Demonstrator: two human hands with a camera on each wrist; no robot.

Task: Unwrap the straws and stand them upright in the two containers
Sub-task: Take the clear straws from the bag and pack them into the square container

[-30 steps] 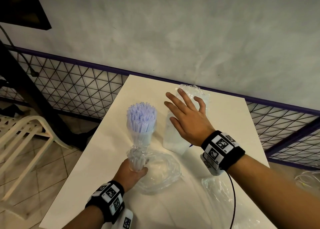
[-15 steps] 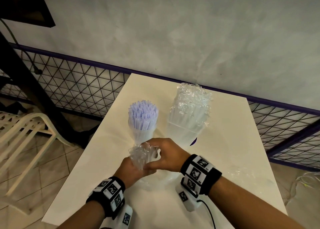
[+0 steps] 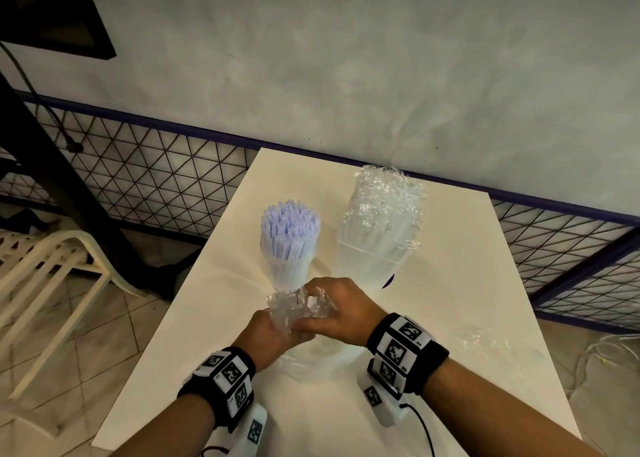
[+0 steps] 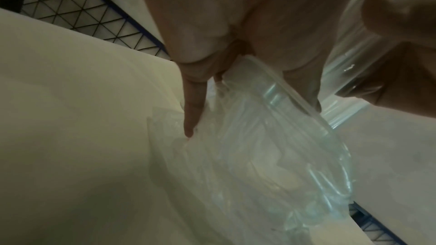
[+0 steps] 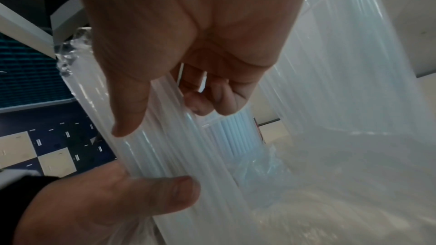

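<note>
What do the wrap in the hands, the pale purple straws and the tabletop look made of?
Wrap: thin clear plastic film, glossy; it crinkles and glints.
Straws: likely plastic, matte pale purple, thin hollow tubes with open ends.
Tabletop: smooth cream surface, perhaps laminate or painted board; cannot tell which.

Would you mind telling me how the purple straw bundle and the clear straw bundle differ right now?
The purple straw bundle is narrower and shorter; the clear straw bundle is wider and taller. The purple bundle's tops are bare, while the clear bundle's tops are under crinkled plastic. The left hand and right hand grip the wrap at the purple bundle's base; nobody touches the clear bundle. Both stand upright on the table.
</note>
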